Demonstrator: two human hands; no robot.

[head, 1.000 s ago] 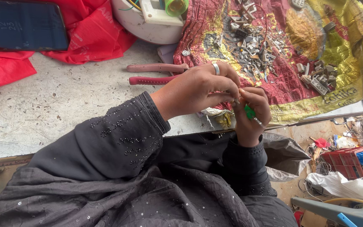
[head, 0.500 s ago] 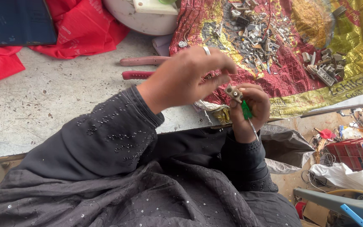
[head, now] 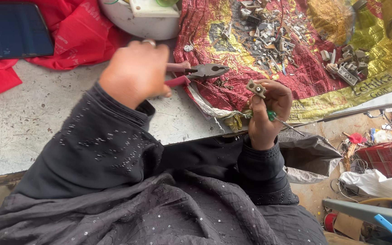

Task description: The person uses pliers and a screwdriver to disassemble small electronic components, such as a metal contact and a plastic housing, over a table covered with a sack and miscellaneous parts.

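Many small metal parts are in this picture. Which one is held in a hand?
The tan block pinched in the right hand. The other parts lie loose in a pile on the red-and-gold sheet, touched by no hand.

A dark flat tablet [head: 12,29] lies on crumpled red cloth [head: 82,38] at the far left of the worn grey desk [head: 37,118]. A round white plastic basin [head: 134,25] sits just beside it. To the right, a red-and-gold woven sack [head: 314,77] carries a heap of small metal scraps [head: 273,31]. On the floor, a red plastic crate [head: 384,156] among tangled wires.
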